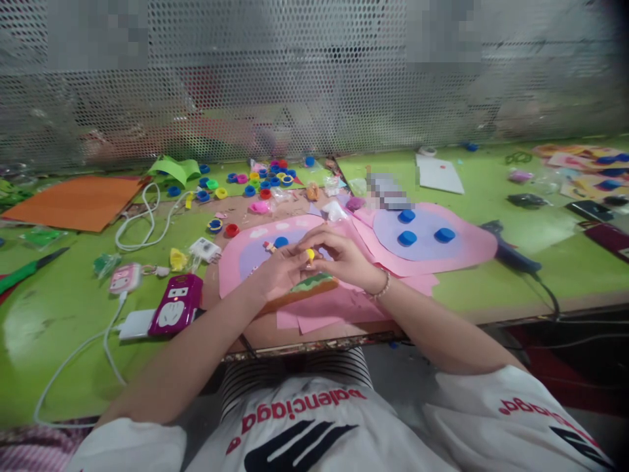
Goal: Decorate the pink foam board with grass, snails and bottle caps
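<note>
Both hands meet over a pink and lilac paper shape near the front edge of the table. My left hand has its fingertips closed on a small yellow piece. From the right, my right hand pinches the same piece, thumb and fingers curved round it. Under the hands lies a brown and green paper strip. A blue cap and a small figure rest on the lilac part. To the right, a second pink and lilac shape carries blue caps.
A purple power socket with white cables stands left. Colourful caps lie scattered at the back, before a perforated metal screen. Orange paper and green-handled scissors are far left. A dark glue gun lies right.
</note>
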`<act>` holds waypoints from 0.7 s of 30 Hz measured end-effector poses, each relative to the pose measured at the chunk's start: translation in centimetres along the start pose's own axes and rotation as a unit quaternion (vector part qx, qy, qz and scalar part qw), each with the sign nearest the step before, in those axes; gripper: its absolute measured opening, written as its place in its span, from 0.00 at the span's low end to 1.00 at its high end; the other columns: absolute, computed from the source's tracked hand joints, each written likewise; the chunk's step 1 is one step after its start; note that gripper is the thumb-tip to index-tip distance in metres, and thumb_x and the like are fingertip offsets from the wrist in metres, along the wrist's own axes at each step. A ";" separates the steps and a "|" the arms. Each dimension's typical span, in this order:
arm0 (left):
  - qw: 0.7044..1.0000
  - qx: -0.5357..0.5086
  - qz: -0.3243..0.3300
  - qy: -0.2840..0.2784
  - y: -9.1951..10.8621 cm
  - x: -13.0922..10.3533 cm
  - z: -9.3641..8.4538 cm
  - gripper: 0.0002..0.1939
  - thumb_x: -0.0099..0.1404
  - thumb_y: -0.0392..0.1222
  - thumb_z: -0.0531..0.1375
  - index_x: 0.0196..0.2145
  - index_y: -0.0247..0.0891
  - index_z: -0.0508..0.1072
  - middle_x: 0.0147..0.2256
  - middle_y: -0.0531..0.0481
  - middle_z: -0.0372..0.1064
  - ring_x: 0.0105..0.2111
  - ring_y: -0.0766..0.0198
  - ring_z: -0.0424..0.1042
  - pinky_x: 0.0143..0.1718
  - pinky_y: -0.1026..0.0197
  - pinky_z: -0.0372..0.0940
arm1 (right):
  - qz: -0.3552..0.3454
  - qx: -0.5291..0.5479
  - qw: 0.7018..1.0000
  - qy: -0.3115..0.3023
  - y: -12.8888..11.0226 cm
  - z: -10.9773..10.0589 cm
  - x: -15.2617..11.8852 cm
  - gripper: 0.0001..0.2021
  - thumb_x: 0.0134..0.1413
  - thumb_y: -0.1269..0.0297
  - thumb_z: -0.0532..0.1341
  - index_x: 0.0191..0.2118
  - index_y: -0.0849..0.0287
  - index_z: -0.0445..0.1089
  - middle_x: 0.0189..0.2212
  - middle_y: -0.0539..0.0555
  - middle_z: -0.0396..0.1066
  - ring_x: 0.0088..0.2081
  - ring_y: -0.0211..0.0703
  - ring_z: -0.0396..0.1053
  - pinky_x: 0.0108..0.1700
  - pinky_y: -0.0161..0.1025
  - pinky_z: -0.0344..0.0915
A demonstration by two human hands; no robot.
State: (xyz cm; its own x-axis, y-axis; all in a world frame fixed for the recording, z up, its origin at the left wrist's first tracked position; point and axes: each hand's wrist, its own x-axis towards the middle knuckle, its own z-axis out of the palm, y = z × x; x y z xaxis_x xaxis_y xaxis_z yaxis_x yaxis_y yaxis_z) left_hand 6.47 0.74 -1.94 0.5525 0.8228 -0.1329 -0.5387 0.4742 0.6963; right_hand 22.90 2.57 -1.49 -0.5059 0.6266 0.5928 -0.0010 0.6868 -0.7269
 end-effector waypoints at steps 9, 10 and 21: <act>1.000 0.009 -0.007 0.008 -0.2 0.0 -0.1 0.11 0.46 0.39 0.71 0.27 0.34 0.75 0.29 0.51 0.71 0.30 0.69 0.70 0.37 0.64 0.66 | 0.009 -0.003 1.000 0.004 -0.4 0.2 0.0 0.09 0.54 0.63 0.63 0.41 0.57 0.69 0.38 0.54 0.66 0.41 0.41 0.66 0.43 0.43 0.67; 1.000 0.011 -0.007 0.006 -0.2 0.0 -0.1 0.11 0.46 0.39 0.71 0.27 0.34 0.75 0.30 0.51 0.71 0.31 0.69 0.70 0.37 0.64 0.66 | 0.014 -0.001 1.000 0.005 -0.4 0.2 0.0 0.09 0.54 0.63 0.63 0.41 0.57 0.69 0.37 0.54 0.66 0.41 0.41 0.66 0.43 0.43 0.67; 1.000 0.009 -0.002 -0.006 -0.3 -0.2 0.0 0.11 0.47 0.39 0.70 0.29 0.34 0.75 0.29 0.52 0.70 0.30 0.70 0.70 0.38 0.64 0.66 | 0.032 0.034 0.999 0.003 -0.8 0.2 0.0 0.09 0.53 0.63 0.64 0.41 0.56 0.70 0.38 0.54 0.66 0.42 0.41 0.66 0.45 0.44 0.65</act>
State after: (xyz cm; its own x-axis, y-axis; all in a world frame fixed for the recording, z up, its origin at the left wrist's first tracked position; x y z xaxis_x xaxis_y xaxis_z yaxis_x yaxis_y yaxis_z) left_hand 6.52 0.42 -2.13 0.5620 0.8172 -0.1283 -0.5243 0.4719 0.7089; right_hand 22.71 1.99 -0.99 -0.5020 0.6703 0.5465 -0.0272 0.6193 -0.7847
